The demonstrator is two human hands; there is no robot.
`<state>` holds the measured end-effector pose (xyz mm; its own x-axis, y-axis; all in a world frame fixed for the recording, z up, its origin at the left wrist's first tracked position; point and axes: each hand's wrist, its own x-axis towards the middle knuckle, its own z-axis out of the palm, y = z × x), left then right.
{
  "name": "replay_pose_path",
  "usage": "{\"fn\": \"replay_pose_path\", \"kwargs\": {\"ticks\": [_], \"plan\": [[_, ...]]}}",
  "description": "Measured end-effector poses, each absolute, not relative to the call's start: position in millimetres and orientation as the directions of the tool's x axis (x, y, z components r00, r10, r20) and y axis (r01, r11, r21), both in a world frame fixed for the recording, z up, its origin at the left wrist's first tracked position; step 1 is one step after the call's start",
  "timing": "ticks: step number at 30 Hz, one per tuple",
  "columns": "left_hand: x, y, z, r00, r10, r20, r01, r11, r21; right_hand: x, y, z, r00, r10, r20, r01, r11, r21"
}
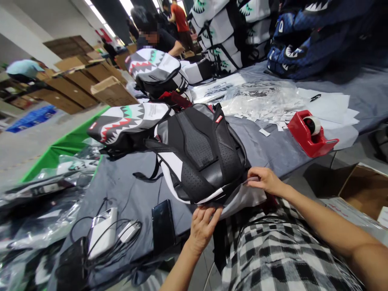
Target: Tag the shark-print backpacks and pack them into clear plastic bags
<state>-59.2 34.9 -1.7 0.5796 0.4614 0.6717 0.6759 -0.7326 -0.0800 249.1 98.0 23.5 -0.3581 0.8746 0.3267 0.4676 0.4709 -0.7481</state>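
Observation:
A black and white backpack (200,149) lies on the grey cloth of the table in front of me, its padded back panel and shoulder straps facing up. A translucent plastic bag (244,199) is at its near end, partly under the backpack. My left hand (203,227) has its fingers closed on the bag's near edge, close to the backpack's white trim. On the other side, my right hand (266,180) pinches the bag's edge beside the backpack's corner. A shark-mouth backpack (130,121) lies touching the far left side.
A red tape dispenser (312,135) stands at right near scattered white labels (264,132) and clear plastic bags (260,97). A phone (163,224), a white power bank (103,232) and cables lie front left. Stacked backpacks (218,36) and a person (154,30) are behind; a cardboard box (365,190) is at right.

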Motion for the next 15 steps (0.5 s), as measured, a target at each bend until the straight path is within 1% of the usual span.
{"fn": "replay_pose_path", "kwargs": {"ticks": [2, 4, 8, 12, 14, 15], "plan": [[-58, 35, -1, 0.568, 0.469, 0.677, 0.682, -0.728, -0.067, 256, 90, 22, -0.289, 0.927, 0.239, 0.407, 0.345, -0.846], [-58, 34, -3, 0.559, 0.480, 0.676, 0.689, -0.722, -0.057, 255, 87, 19, -0.219, 0.946, 0.238, 0.363, 0.306, -0.880], [-61, 32, -9, 0.542, 0.508, 0.669, 0.704, -0.710, -0.031, 236, 92, 11, -0.025, 0.918, 0.396, 0.362, 0.378, -0.852], [-61, 31, -11, 0.550, 0.509, 0.662, 0.680, -0.734, 0.000, 218, 93, 8, 0.155, 0.859, 0.488, 0.437, 0.383, -0.814], [-60, 31, -9, 0.550, 0.520, 0.654, 0.678, -0.735, 0.014, 214, 88, 7, 0.202, 0.824, 0.530, 0.502, 0.377, -0.778], [-59, 31, -8, 0.545, 0.524, 0.654, 0.681, -0.732, 0.018, 212, 84, 6, 0.195, 0.810, 0.553, 0.529, 0.388, -0.754]]}}
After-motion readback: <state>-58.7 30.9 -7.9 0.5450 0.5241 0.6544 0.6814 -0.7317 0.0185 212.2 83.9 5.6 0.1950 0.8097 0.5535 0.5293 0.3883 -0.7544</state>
